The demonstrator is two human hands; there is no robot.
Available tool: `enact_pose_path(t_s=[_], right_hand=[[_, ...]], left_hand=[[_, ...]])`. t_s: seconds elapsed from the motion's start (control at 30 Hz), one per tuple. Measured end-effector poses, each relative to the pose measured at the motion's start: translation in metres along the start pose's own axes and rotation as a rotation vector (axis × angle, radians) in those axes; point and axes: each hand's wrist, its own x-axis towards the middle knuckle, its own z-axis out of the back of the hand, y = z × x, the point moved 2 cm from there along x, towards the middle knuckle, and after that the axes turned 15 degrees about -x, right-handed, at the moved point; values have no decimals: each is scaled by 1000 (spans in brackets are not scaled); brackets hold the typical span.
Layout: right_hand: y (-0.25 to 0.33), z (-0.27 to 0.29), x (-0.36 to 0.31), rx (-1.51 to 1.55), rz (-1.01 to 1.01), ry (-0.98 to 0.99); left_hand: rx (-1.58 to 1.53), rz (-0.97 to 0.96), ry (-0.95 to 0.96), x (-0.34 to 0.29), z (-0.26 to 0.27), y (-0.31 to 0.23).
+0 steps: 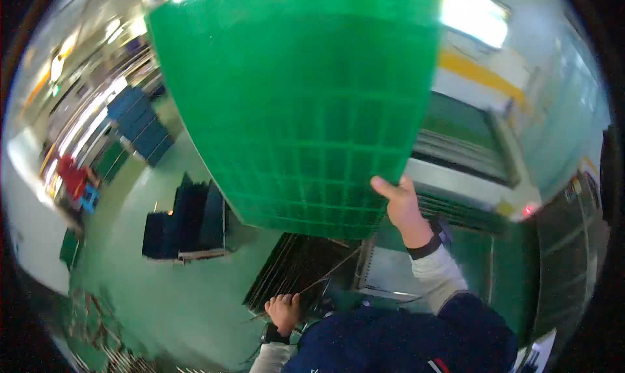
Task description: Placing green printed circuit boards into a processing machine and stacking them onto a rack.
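Plainly, the right hand [405, 207] held a large green panel [299, 112] by its lower right edge, the thumb lying across the near face and the other fingers mostly hidden behind it. The panel was raised in front of the person, tilted, filling the upper middle of the view, with a grid of paler lines showing across its lower part. The left hand [284, 313] was low down, well apart from the panel, its fingers curled at the near end of a dark slatted rack [293, 262]; I could not tell whether it gripped anything. Both wrists wore dark bands below pale sleeves, and the person's clothing [403, 340] was navy.

Just right of the rack lay a pale flat surface [394, 269], below the right hand. Beyond that hand stood a machine [475, 178] with a whitish body, a dark-framed green top and a small red light [528, 210] at its corner. On the green floor [150, 308] to the left sat a dark blue stack [189, 220], and farther back rose a taller blue stack [138, 122]. At the far left was a person in red [73, 178], blurred, beside a small blue stool [89, 197]
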Motion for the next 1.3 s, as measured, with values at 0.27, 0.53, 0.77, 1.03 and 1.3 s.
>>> enact_pose_path(t_s=[0.27, 0.53, 0.77, 1.03, 1.3], right_hand=[[14, 166, -71, 255, 112, -274], [-40, 231, -140, 623, -137, -497], [-84, 265, -163, 616, -298, -725], [-123, 285, -154, 594, -393, -820], [-169, 300, -115, 701, -450, -908]], left_hand=[[43, -14, 74, -4, -7, -9], [39, 2, 122, -4, -12, 12], [112, 55, 204, 0, -17, 12], [88, 77, 187, -2, -18, 12], [86, 45, 171, 0, -22, 16]])
